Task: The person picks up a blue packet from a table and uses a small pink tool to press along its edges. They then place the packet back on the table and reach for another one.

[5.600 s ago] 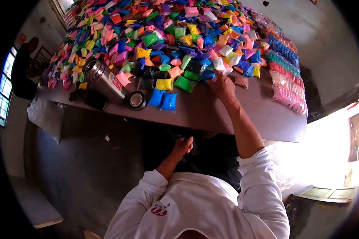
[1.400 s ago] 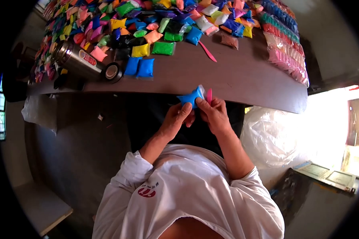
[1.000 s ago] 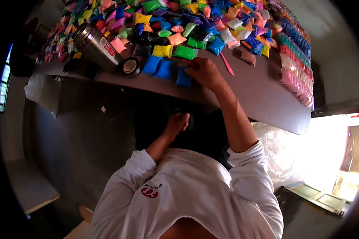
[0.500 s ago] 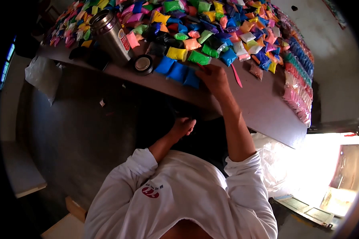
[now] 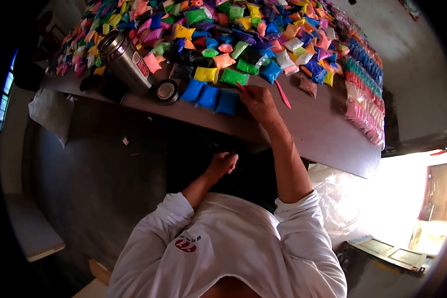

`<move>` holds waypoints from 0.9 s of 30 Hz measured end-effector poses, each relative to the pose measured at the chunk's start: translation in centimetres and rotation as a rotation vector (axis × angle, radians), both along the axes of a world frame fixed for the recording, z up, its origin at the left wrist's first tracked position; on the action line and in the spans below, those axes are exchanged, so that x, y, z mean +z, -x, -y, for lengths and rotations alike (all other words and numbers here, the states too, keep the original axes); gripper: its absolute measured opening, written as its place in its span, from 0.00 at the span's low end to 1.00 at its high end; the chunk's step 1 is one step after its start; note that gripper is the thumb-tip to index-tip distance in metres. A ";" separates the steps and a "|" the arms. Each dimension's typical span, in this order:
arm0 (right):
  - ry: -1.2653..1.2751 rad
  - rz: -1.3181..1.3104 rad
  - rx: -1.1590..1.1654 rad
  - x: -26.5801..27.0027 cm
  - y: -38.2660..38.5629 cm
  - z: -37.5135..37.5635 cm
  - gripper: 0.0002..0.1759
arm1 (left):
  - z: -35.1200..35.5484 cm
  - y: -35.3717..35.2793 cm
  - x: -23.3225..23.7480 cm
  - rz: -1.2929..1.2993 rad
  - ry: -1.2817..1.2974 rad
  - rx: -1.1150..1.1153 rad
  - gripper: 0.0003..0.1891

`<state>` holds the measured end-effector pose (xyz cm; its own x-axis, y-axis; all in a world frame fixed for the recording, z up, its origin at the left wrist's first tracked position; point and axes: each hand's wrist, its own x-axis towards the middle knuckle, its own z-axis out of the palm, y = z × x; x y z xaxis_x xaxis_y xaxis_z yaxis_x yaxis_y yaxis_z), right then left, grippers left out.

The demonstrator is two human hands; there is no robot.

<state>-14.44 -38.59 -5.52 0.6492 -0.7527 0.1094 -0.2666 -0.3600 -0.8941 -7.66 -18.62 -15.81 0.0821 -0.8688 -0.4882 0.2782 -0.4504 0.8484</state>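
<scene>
My right hand (image 5: 259, 103) is over the table just right of three blue packets (image 5: 207, 97) lying in a row. Its fingers are closed on a small red stick (image 5: 241, 87), of which only the tip shows. To its right a pink plastic tool (image 5: 283, 94) lies on the table, and a green packet (image 5: 233, 77) is just beyond the fingers. My left hand (image 5: 224, 164) is low in front of my body, below the table edge, with its fingers curled; whatever it may hold is hidden.
Many coloured packets (image 5: 223, 60) cover the far part of the table (image 5: 318, 129). A steel flask (image 5: 129, 64) and its round lid (image 5: 167, 92) stand at the left. Pink and white packet strips (image 5: 365, 111) line the right edge. A plastic bag (image 5: 53, 111) hangs at the left.
The view has shifted slightly, so the table items appear further left. My right hand is still beside the blue packets, and my left hand remains curled below the table edge.
</scene>
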 end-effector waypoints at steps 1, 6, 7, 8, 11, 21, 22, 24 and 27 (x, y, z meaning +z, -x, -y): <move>0.004 0.002 0.014 -0.2 0.1 0.2 0.16 | 0.1 0.0 0.0 0.011 -0.005 -0.008 0.17; -0.091 0.078 0.002 0.6 0.2 -0.2 0.15 | 0.1 0.1 0.0 0.039 -0.010 -0.020 0.17; -0.139 0.023 0.016 0.9 0.3 -0.3 0.16 | 0.1 0.1 0.0 0.040 -0.013 -0.022 0.17; -0.140 0.026 0.016 0.9 0.3 -0.3 0.16 | 0.1 0.1 0.1 0.041 -0.016 -0.023 0.17; -0.205 0.040 -0.025 0.7 0.1 -0.4 0.16 | 0.0 0.0 -0.2 0.042 -0.001 -0.032 0.17; -0.198 0.054 0.004 0.1 0.2 0.1 0.16 | 0.0 0.2 0.1 0.040 -0.021 -0.019 0.17; -0.192 0.066 0.005 0.1 0.2 0.1 0.16 | 0.1 0.2 0.1 0.036 -0.019 -0.019 0.18; -0.128 0.033 0.003 0.1 0.0 0.1 0.17 | 0.1 0.1 0.0 0.033 -0.017 -0.022 0.18; -0.051 0.000 -0.035 0.2 -0.5 -0.5 0.19 | 0.1 0.0 -0.8 0.025 0.030 -0.078 0.17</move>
<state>-13.97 -38.06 -5.32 0.6222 -0.7797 0.0703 -0.2787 -0.3045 -0.9108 -7.63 -18.75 -16.64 0.0254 -0.8873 -0.4605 0.2216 -0.4441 0.8681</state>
